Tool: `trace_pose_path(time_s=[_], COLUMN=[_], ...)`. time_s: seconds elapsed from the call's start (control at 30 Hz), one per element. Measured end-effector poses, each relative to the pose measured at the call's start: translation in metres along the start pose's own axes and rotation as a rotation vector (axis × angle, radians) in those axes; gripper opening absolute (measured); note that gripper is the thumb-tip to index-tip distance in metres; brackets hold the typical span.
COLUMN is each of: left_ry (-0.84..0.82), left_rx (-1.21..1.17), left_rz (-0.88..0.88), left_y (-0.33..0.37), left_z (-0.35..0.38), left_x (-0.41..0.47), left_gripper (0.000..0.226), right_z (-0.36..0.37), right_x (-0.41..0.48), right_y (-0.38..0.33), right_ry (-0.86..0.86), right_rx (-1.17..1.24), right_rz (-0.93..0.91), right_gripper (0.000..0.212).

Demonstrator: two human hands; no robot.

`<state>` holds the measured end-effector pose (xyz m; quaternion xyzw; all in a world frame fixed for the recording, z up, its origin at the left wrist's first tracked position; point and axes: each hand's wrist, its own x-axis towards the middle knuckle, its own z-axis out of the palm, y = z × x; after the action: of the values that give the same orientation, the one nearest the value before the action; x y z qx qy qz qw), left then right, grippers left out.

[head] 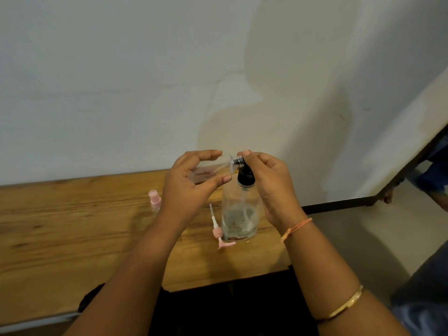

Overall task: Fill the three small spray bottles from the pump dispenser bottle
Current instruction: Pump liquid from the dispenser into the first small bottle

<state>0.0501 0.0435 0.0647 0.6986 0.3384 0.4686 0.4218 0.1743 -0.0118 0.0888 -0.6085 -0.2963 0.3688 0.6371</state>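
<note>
Pink-capped spray bottle [154, 201] stands upright on the desk [60, 238] at 9 o'clock of the pump dispenser bottle [240, 214], parked out of the way. Left hand [186, 187] is raised at its 11 o'clock, fingers and thumb curled round an uncapped spray bottle [206, 172]. That bottle's long axis is near horizontal, mouth toward 3 o'clock and right at the nozzle, likely to catch the liquid. Its loose pink sprayer [218, 232] lies flat at the dispenser's 8 o'clock, dip tube toward 12. The dispenser stands upright on the desk, low on liquid. Right hand [271, 185] wraps the black pump head [245, 177], one fingertip on top, probably to press. No third small bottle in view.
</note>
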Motion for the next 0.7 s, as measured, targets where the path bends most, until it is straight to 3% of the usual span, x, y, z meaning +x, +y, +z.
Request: trace_pose_path(time_s=[0.13,0.5,0.7], left_ry=[0.005,0.053,0.025], left_rx=[0.002,-0.01,-0.001], left_rz=[-0.002,0.033,0.014], left_y=[-0.0003,0.0032,0.0008], left_z=[0.0012,0.0029,0.0022], left_x=[-0.0017,-0.0023,-0.0025], left_gripper=[0.043,0.044,0.043], right_z=[0.0005,0.0018,0.0022], right_x=[0.0009,-0.0032,0.0001], right_y=[-0.0016,-0.0028,0.0006], right_ry=[-0.007,0.027,0.025], right_rx=[0.01,0.064,0.006], right_rz=[0.01,0.004,-0.023], right_gripper=[0.016,0.034,0.019])
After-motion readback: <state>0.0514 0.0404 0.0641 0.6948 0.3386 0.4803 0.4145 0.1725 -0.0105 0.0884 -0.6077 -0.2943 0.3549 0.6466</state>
